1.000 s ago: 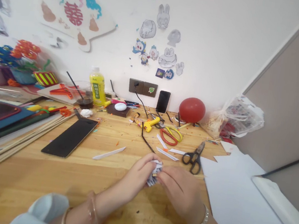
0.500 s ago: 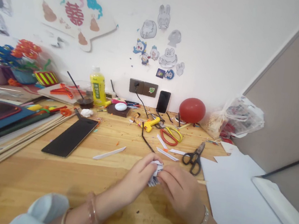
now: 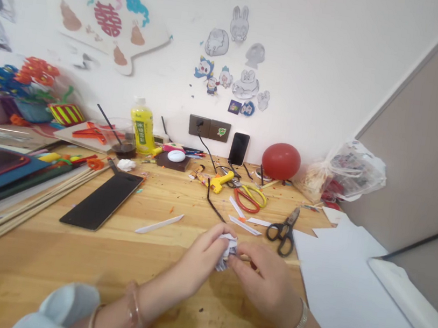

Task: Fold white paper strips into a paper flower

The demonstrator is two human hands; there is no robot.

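A small piece of folded white paper (image 3: 227, 249) is held above the wooden table, its lower edge fanned into strips. My left hand (image 3: 203, 259) is closed on it, thumb and index finger pinching from the left. On the other side, my right hand (image 3: 268, 279) has its thumb and fingers at the paper's right edge, pinching it; the exact grip is partly hidden. Beyond the hands lie a black pipe cleaner (image 3: 213, 201) and narrow white paper strips (image 3: 245, 225). Black-handled scissors (image 3: 283, 233) rest to the right of them.
White paper sheets (image 3: 351, 291) cover the right side. Farther back are red-and-yellow scissors (image 3: 250, 198), a yellow glue gun (image 3: 222, 182) and a red balloon (image 3: 281, 162). On the left lie a black tablet-like slab (image 3: 101, 202) and wooden sticks (image 3: 41, 196). A yellow drink bottle (image 3: 142, 129) stands behind.
My right hand's fingers have shifted slightly at the paper's edge, with the index finger lifted and more spread. My left hand keeps its hold, and the paper stays in place.
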